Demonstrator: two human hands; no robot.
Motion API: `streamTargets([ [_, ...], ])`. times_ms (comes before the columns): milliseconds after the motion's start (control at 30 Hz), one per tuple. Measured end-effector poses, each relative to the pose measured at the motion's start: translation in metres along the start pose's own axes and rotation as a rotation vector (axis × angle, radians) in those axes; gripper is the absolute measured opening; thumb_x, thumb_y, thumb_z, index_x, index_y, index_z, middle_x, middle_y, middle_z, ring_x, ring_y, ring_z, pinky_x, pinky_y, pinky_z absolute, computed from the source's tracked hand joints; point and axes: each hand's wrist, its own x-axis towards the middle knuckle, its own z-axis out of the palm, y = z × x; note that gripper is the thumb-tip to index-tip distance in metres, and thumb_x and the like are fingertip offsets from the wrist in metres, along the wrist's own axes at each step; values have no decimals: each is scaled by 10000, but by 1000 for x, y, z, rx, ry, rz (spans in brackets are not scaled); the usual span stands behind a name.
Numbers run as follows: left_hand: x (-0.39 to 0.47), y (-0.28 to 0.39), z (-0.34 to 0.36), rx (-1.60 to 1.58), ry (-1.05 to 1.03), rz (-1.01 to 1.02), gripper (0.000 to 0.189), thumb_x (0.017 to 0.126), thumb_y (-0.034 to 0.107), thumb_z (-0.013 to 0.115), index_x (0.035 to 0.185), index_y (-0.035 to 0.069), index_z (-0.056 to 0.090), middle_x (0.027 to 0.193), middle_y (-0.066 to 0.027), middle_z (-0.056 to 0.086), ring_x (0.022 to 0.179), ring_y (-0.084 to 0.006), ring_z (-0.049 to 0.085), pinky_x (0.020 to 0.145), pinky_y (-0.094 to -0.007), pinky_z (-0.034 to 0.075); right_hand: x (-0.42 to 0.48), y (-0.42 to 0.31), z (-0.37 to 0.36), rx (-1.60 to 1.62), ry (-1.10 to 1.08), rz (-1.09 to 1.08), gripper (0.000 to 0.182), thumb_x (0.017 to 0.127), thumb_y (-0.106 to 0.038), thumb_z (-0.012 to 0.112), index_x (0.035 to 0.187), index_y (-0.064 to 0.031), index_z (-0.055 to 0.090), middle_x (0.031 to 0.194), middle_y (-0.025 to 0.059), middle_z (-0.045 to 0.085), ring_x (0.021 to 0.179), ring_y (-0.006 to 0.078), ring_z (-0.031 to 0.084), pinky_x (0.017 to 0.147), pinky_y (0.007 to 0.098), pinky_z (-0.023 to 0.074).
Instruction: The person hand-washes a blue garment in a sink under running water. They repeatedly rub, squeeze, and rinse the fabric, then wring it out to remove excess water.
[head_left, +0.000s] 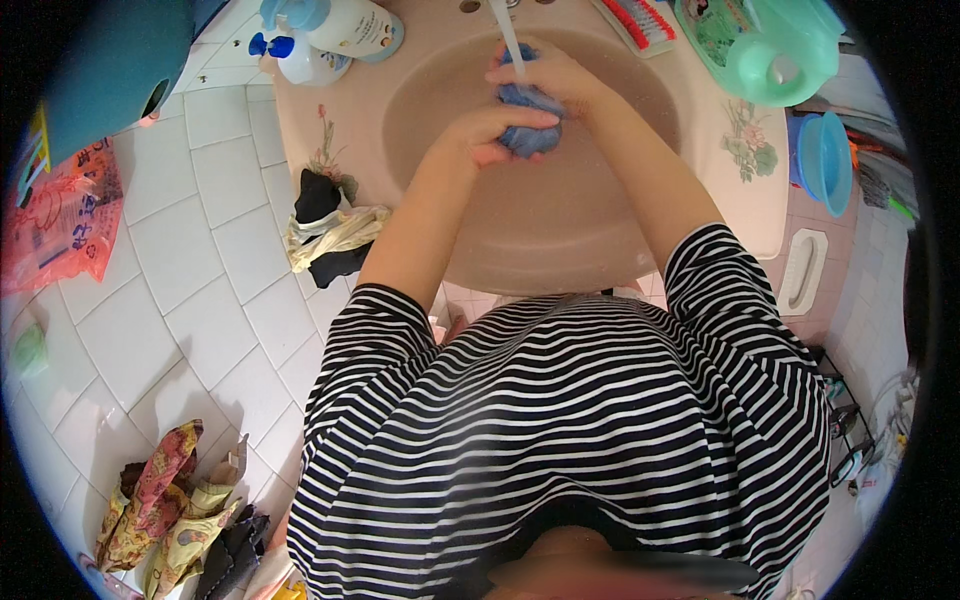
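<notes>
A wet blue cloth is bunched between my two hands over the sink basin. My left hand grips its lower part, with the thumb across the top. My right hand is closed round its upper part, nearer the tap. A stream of running water falls onto the cloth and my right hand. Water stands in the basin below. Black and cream wet cloths hang over the left edge of the sink.
Pump bottles stand at the sink's back left. A red-and-white scrub brush and a green detergent jug lie at the back right. Blue basins are beyond the right edge. Patterned cloths hang at the lower left.
</notes>
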Motion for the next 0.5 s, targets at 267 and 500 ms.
streamTargets([
  [267, 26, -30, -4, 559, 525, 640, 529, 668, 140, 756, 1124, 40, 508, 916, -76, 615, 786, -279, 616, 660, -366, 513, 12, 16, 22, -406, 437, -215, 318, 708, -214, 734, 929, -31, 596, 785, 71, 601, 667, 162, 570, 626, 306, 471],
  [500, 27, -28, 11, 801, 816, 588, 630, 612, 75, 777, 1158, 19, 467, 998, -93, 603, 897, -295, 611, 758, -384, 506, 3, 11, 35, -338, 653, -27, 445, 694, -396, 760, 954, -58, 634, 823, 112, 631, 753, 213, 609, 682, 357, 483],
])
